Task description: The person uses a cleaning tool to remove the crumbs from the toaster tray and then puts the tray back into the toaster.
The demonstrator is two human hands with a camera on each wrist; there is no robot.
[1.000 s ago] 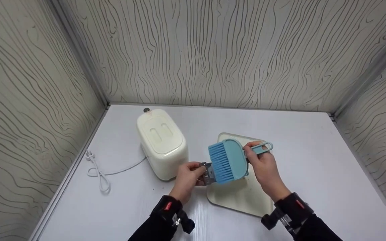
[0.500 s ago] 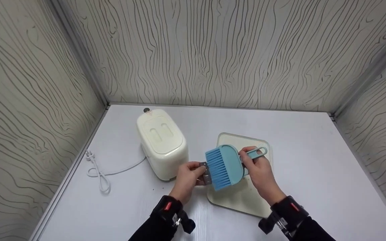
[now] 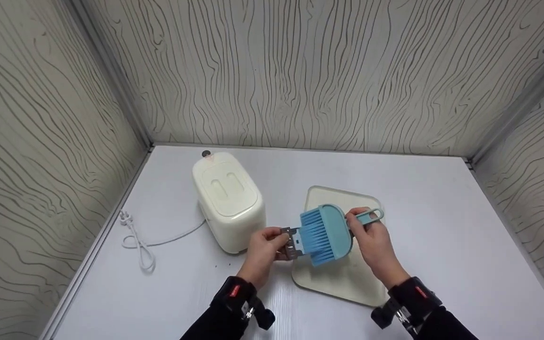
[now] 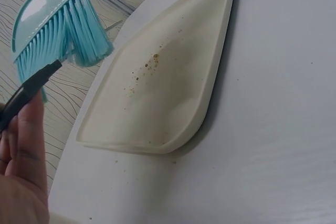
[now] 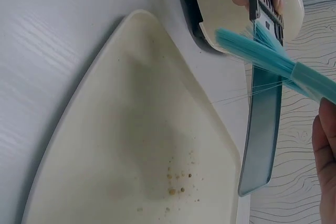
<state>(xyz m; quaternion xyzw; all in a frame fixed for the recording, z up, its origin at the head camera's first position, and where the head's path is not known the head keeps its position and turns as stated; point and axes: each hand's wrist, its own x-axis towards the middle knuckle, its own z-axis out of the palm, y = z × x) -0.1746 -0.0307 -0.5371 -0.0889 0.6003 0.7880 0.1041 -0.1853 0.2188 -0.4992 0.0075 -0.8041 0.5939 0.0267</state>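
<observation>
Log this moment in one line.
left hand: grips slotted grey piece; right hand: holds blue brush, bristles touching piece; cream tray: below, crumbs on it; cream appliance: beside tray

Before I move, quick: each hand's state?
Left hand: closed, pinching the slim tray by its dark end.
Right hand: closed, holding the blue brush by its handle.

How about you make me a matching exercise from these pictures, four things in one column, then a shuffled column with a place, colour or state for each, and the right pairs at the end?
Things:
1. brush
2. wide cream tray
3. white plug
4. narrow tray

Places, colours, states:
A. gripped by the left hand
B. light blue, held in the right hand
C. to the left of the cream appliance
D. lying with brown bits scattered on it

Right pairs: 1-B, 2-D, 3-C, 4-A
</observation>
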